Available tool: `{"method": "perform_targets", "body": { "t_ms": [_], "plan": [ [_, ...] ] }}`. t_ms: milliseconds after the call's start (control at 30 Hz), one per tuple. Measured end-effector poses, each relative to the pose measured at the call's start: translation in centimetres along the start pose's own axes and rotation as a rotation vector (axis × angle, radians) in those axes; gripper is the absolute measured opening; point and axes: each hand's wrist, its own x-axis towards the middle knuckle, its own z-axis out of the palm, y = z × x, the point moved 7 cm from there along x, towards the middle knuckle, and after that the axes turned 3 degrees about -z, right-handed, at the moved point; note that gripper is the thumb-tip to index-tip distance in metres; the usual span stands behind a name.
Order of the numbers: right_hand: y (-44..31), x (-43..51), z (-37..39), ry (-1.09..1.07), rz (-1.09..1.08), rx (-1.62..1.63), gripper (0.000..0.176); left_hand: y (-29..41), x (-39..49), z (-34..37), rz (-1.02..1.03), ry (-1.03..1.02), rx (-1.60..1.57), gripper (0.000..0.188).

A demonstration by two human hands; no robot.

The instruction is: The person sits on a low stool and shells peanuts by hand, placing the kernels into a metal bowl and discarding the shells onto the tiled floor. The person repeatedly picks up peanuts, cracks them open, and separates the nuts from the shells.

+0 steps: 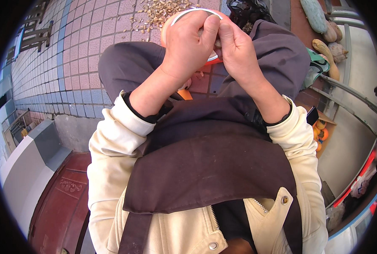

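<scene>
My left hand and my right hand meet above an orange-pink basin with a white band at its rim. Thumbs and fingertips press together around a small pale piece, apparently a peanut, mostly hidden by the fingers. Between my knees, the basin's contents are covered by my hands. Scattered peanut shells lie on the tiles beyond it. A black plastic bag stands by my right knee, with what look like peanuts low in it.
On the right lie a pale green gourd, a long tan squash and several pumpkins beside metal rails. Persimmons sit in a cardboard box near my right elbow. Stools stand far left.
</scene>
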Motion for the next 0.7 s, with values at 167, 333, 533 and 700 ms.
{"method": "perform_targets", "body": {
  "t_ms": [167, 333, 533, 700],
  "plan": [
    [-0.3, 0.1, 0.2, -0.037, 0.053, 0.012, 0.036, -0.7, 0.1, 0.3, -0.091, -0.079, -0.085, 0.030],
    [0.0, 0.4, 0.0, -0.034, 0.120, 0.015, 0.035, -0.8, 0.1, 0.6, -0.168, -0.098, -0.229, 0.032],
    [4.1, 0.0, -1.0, 0.025, 0.568, 0.126, 0.035, -4.8, -0.7, 1.5, -0.482, -0.180, -0.198, 0.035],
    [6.1, 0.9, -2.4, 0.060, 0.656, 0.151, 0.037, -8.9, -1.4, 1.7, -0.740, -0.212, -0.230, 0.033]
  ]
}}
